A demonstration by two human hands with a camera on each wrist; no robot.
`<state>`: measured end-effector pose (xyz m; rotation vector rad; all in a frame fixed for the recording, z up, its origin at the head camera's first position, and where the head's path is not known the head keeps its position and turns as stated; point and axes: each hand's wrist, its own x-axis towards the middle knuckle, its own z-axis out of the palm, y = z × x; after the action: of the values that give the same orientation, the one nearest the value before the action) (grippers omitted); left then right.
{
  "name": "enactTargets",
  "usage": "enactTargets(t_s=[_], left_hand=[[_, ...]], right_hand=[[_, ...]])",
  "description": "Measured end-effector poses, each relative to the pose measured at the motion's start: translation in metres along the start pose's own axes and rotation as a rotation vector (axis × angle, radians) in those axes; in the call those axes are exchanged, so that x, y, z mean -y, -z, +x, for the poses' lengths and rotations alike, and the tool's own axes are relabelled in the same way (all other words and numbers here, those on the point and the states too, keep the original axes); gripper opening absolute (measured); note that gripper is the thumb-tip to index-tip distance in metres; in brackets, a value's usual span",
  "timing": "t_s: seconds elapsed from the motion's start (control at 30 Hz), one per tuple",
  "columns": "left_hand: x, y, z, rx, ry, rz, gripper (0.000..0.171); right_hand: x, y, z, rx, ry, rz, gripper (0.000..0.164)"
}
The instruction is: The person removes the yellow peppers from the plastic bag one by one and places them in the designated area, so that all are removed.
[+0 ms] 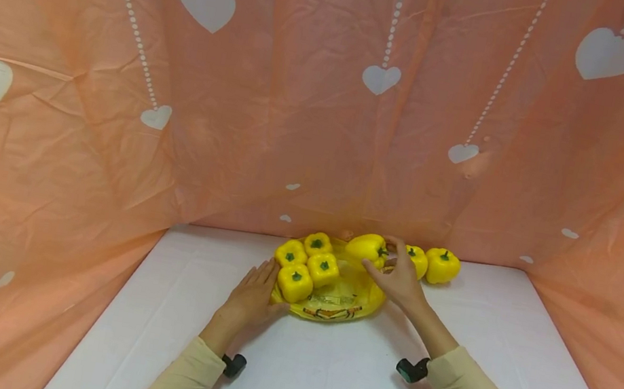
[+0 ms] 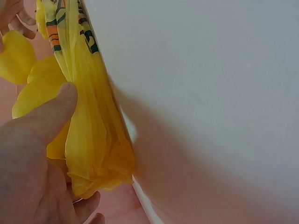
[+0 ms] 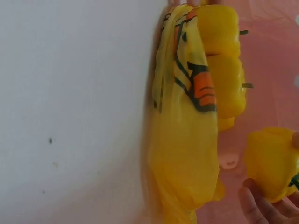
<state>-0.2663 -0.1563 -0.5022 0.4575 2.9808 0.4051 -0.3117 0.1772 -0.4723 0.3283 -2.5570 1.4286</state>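
Note:
My right hand [image 1: 405,286] grips a yellow bell pepper [image 1: 363,248] over the back of a yellow plastic bag [image 1: 373,301]. In the right wrist view that pepper lies tipped on its side, its green stem facing my fingers [image 3: 254,207]. Several more yellow bell peppers [image 1: 323,270] stand stem up in the left part of the bag. My left hand [image 1: 252,294] rests along the bag's left side with straight fingers. Its thumb touches the gathered plastic in the left wrist view. Printed orange and black marks [image 3: 203,86] show on the bag's front.
Two other yellow bell peppers, one partly behind my right hand and one farther right [image 1: 442,266], stand at the back edge of the white table [image 1: 318,381]. A peach curtain with white hearts [image 1: 323,127] hangs behind and at both sides.

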Motion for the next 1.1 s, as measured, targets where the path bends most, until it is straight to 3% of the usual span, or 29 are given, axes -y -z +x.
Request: enactTargets(t_s=[0.23, 0.43, 0.67, 1.1], left_hand=[[-0.002, -0.001, -0.001, -0.012, -0.005, -0.011, 0.097], [-0.002, 0.0, -0.002, -0.012, -0.006, -0.016, 0.097], [-0.004, 0.001, -0.004, -0.014, -0.007, -0.013, 0.097], [-0.003, 0.0, -0.001, -0.016, -0.004, -0.018, 0.096]], right_hand=[[-0.002, 0.007, -0.004, -0.099, 0.03, 0.078, 0.074], [-0.002, 0.013, -0.008, -0.124, 0.028, 0.136, 0.073], [-0.002, 0.024, -0.012, -0.152, 0.0, 0.126, 0.074], [-0.012, 0.047, -0.02, -0.259, 0.043, 0.153, 0.072]])
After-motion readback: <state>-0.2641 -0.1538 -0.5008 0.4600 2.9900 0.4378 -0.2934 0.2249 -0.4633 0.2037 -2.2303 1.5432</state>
